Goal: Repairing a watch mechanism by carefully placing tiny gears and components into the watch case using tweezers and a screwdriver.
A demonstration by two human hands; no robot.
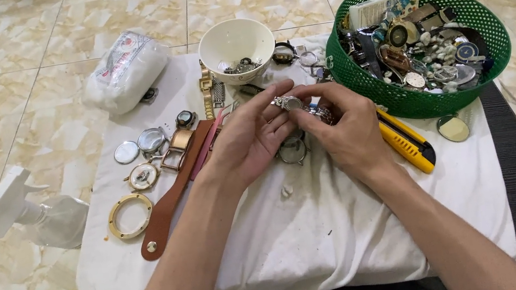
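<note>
Both my hands meet over a white cloth [324,224] and hold a small silver wristwatch [289,103] between them. My left hand [250,136] lies palm up with its fingertips on the watch case. My right hand [344,128] pinches the metal bracelet from the right. Just under the hands lies a round watch case [292,151]. A brown leather strap [171,202] runs along beside my left wrist.
A green mesh basket [478,20] full of watch parts stands at the back right, a white bowl [236,42] of small parts behind my hands. A yellow utility knife [407,141], a gold bezel ring [130,216], loose crystals, a white bag [124,69] and a spray bottle [30,213] lie around.
</note>
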